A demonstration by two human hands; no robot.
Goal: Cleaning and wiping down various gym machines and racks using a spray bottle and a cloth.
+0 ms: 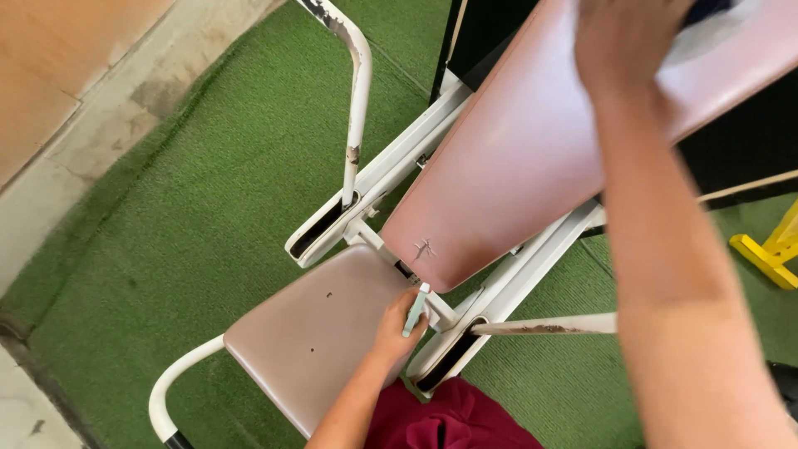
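A workout bench with a pink padded seat [316, 333] and a tilted pink backrest [507, 158] stands on a white metal frame [391, 170]. My left hand [397, 328] is at the seat's back edge, by the gap under the backrest. It grips a small pale green tool [415, 309] that points into the gap. My right hand [625, 40] lies on the upper part of the backrest, next to a white patch [706, 37]. Its fingers run out of the picture.
Green artificial turf [208, 191] surrounds the bench, with a concrete kerb [108, 108] at the left. White curved handles [359, 100] rise from the frame, paint chipped. A yellow metal piece [769, 249] lies at the right edge. Maroon clothing [449, 420] shows at the bottom.
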